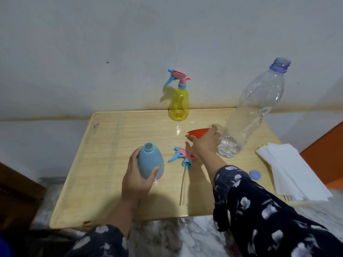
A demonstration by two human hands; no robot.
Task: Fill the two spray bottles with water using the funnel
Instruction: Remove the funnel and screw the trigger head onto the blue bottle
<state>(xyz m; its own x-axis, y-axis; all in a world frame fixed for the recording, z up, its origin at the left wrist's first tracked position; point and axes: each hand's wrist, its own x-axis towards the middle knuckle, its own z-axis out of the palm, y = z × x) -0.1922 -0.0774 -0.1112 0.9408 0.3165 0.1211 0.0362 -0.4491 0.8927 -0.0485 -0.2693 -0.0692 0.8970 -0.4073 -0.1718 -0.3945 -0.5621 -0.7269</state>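
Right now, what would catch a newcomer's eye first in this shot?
The left hand grips an open blue bottle near the table's middle, while the right hand holds the red funnel. A tall clear water bottle stands uncapped at right, and a yellow spray bottle stands by the wall.

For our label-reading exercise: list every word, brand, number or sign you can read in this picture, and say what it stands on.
None can be read.
The clear water bottle, yellow spray bottle, blue spray bottle, red funnel and white paper sheets show no print.
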